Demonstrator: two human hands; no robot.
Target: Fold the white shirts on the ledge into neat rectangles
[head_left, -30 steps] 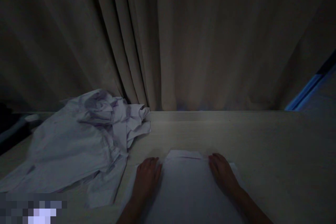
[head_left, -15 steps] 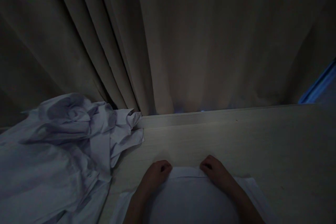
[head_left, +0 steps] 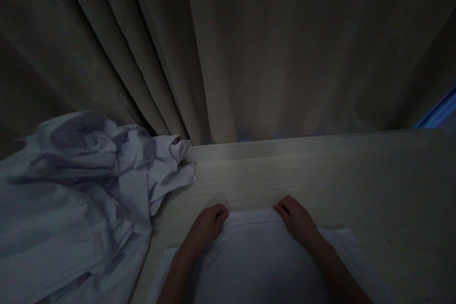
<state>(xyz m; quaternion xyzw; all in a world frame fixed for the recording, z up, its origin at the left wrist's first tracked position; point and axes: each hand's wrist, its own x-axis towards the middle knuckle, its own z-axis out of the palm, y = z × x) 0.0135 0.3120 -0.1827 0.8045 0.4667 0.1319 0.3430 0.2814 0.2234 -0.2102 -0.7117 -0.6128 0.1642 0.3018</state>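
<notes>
Hands, left hand point(head_left: 208, 221) and right hand point(head_left: 295, 216), curled on folded cloth point(head_left: 256, 256) edge, no longer flat.

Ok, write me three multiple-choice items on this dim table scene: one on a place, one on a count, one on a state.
1. Where is the crumpled pile of cloth?
A. left of the hands
B. right of the hands
C. on the curtain

2. How many hands touch the flat white cloth?
A. none
B. one
C. two

3. How are the fingers at its far edge?
A. spread flat
B. curled
C. lifted clear

Answers: 1 A, it lies on the table to the left; 2 C, left hand and right hand; 3 B, both curl on the edge.
</notes>
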